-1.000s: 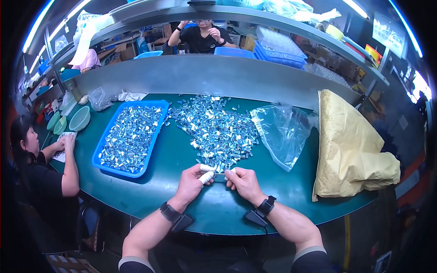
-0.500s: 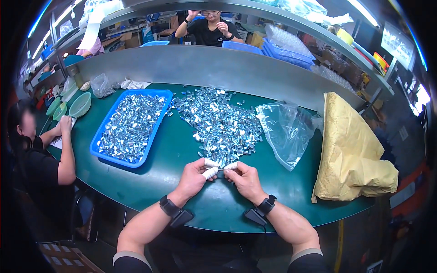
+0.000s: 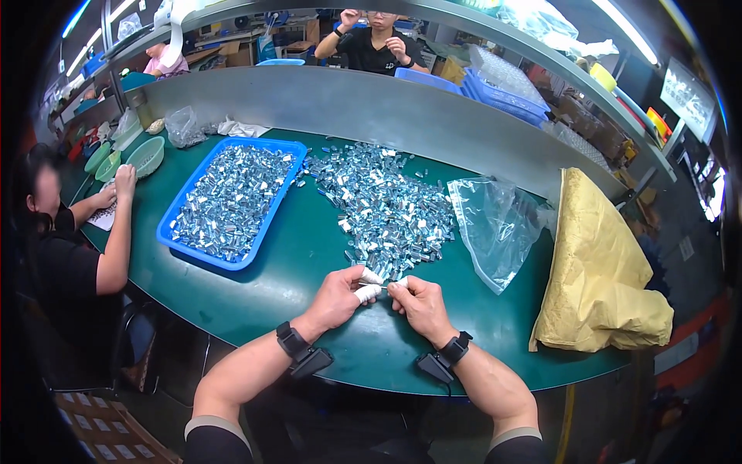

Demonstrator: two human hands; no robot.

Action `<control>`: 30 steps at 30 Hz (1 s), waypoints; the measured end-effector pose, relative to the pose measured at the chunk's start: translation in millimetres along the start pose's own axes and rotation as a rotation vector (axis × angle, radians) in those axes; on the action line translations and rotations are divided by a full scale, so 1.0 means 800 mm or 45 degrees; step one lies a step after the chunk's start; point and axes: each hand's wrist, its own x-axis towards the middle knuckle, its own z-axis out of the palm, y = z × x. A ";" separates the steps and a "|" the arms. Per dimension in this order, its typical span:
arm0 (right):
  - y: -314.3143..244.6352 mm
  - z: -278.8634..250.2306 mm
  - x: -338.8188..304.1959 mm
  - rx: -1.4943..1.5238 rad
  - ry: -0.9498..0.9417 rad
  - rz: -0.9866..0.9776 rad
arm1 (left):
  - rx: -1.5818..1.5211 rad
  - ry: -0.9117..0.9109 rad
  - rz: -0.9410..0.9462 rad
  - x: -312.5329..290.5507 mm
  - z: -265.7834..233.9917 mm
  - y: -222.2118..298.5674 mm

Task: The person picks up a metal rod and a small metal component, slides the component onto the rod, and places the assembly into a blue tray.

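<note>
Above green tabletop (image 3: 270, 298), left hand (image 3: 338, 299) and right hand (image 3: 422, 309) pinch a slim piece (image 3: 385, 287).

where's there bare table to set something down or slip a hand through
Bare green tabletop shows between the blue tray and left hand, and between the right hand, clear plastic bag and yellow sack. A strip between tray and loose shiny pieces narrows toward the far end. Crowded: the loose pieces, and around the green bowls.
</note>
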 end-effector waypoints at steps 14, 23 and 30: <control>0.005 -0.003 0.008 0.126 0.105 -0.015 | 0.370 0.124 0.018 0.003 -0.042 0.037; 0.013 -0.004 0.013 0.194 0.157 -0.058 | 1.591 0.733 0.552 0.012 -0.200 0.117; 0.011 -0.006 0.012 0.176 0.167 -0.028 | 1.630 0.000 0.569 0.024 -0.071 0.077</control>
